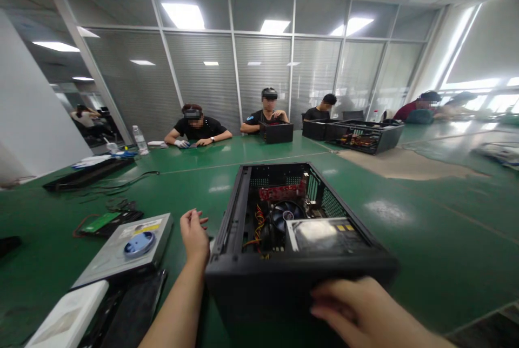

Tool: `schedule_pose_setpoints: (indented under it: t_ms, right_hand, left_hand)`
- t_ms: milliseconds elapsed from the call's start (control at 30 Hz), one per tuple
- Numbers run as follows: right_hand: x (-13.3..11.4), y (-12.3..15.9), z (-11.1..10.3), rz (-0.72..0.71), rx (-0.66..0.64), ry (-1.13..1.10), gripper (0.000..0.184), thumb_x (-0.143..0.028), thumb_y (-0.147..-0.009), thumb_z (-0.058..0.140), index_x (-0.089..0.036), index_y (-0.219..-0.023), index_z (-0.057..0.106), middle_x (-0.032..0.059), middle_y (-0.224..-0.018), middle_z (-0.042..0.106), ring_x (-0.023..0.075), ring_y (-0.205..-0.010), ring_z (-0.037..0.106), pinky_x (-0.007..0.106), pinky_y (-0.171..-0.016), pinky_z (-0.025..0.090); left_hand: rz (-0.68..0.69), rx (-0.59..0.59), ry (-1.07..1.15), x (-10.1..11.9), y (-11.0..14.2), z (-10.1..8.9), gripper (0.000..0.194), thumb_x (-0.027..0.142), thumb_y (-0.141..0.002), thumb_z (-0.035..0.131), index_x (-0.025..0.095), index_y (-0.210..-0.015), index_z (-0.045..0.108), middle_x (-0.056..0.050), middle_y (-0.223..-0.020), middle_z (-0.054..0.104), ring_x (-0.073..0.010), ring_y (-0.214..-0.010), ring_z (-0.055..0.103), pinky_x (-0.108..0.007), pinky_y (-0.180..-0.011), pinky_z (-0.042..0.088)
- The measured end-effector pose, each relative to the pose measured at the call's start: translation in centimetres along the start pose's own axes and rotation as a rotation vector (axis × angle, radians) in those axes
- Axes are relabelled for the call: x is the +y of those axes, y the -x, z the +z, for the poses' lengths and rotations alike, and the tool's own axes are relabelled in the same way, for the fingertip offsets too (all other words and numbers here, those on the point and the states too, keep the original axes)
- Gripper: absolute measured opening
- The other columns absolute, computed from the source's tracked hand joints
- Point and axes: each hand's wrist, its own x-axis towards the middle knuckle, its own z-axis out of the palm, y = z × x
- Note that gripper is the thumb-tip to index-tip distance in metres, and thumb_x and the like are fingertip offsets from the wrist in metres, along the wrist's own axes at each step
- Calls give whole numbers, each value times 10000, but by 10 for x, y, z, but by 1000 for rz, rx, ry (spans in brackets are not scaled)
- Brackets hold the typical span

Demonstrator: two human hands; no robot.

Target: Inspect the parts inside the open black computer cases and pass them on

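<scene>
A black computer case (229,264) lies in front of me with its upper side uncovered. Inside show a round cooling fan (287,215), a red circuit board (279,192), yellow and red cables (258,223) and a silver power supply (320,233). My left hand (195,235) is raised beside the case's left edge, fingers loosely bent and a little apart, with nothing visible in them. At the near face of the case is my right hand (352,305), its fingers curled and blurred. Whether it grips anything there cannot be made out.
On the left lie a silver optical drive (121,248) bearing a blue roll (139,243), a white box (67,315), a green circuit board (103,222) and a long black panel (89,172). Across the green table (190,180) several people sit near other open cases (365,134).
</scene>
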Motion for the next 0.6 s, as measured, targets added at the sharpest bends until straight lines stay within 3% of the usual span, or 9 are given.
schedule_pose_setpoints:
  t_ms: [100, 167, 233, 300, 400, 467, 533, 600]
  right_hand:
    - [11, -119, 8, -117, 96, 36, 342, -395, -969, 430, -227, -1023, 723, 78, -906, 748, 241, -865, 715, 382, -805, 558]
    - [15, -202, 12, -211, 45, 31, 375, -241, -996, 375, -142, -1276, 604, 137, -1114, 720, 210, -1048, 681, 341, -925, 510]
    - [13, -268, 19, -276, -91, 189, 526, -221, -940, 535, -84, -1442, 453, 240, -1460, 481, 281, -1358, 470, 394, -1090, 387]
    - [9, -305, 30, -322, -214, 298, 656, -275, -899, 631, -62, -1479, 410, 275, -1577, 252, 344, -1470, 260, 437, -1164, 277]
    - [6, -314, 42, -424, -252, 340, 725, -400, -908, 622, -109, -1521, 363, 236, -1612, 175, 339, -1497, 176, 475, -1199, 187]
    - [14, -300, 35, -462, -192, 388, 779, -474, -908, 600, -138, -1548, 307, 215, -1614, 197, 329, -1496, 194, 524, -1202, 148]
    - [29, -281, 8, -418, -72, 453, 794, -501, -904, 588, -130, -1546, 303, 211, -1590, 280, 324, -1475, 264, 545, -1192, 174]
    - [50, -258, -36, -311, 77, 525, 756, -489, -920, 562, -97, -1525, 333, 216, -1541, 380, 325, -1424, 368, 519, -1167, 262]
  left_hand:
    - [-1, 48, -12, -9, -7, 1, 380, 542, -907, 453, 223, -1108, 497, -53, -1085, 618, -163, -825, 647, -289, -686, 500]
    - [28, 26, -35, -13, -8, 4, 379, 542, -905, 467, 226, -1113, 502, -47, -1071, 616, -167, -827, 641, -307, -719, 506]
    - [79, -49, -77, -14, -7, 7, 375, 532, -901, 484, 229, -1119, 511, -50, -1073, 615, -177, -831, 640, -328, -744, 513]
    - [131, -118, -110, -13, -4, 10, 363, 516, -899, 496, 231, -1121, 521, -60, -1085, 610, -189, -853, 642, -347, -778, 518]
    - [151, -168, -128, -13, -1, 13, 350, 506, -898, 498, 224, -1102, 532, -70, -1074, 601, -202, -856, 641, -377, -822, 518]
    - [155, -196, -144, -14, 0, 15, 358, 510, -896, 501, 217, -1098, 538, -68, -1053, 601, -211, -860, 638, -399, -847, 512]
    - [169, -221, -169, -14, 0, 17, 369, 520, -893, 503, 213, -1092, 551, -64, -1035, 605, -219, -871, 636, -414, -863, 504]
    - [180, -238, -189, -14, 1, 19, 373, 528, -891, 500, 212, -1078, 563, -59, -1019, 611, -221, -870, 637, -413, -857, 502]
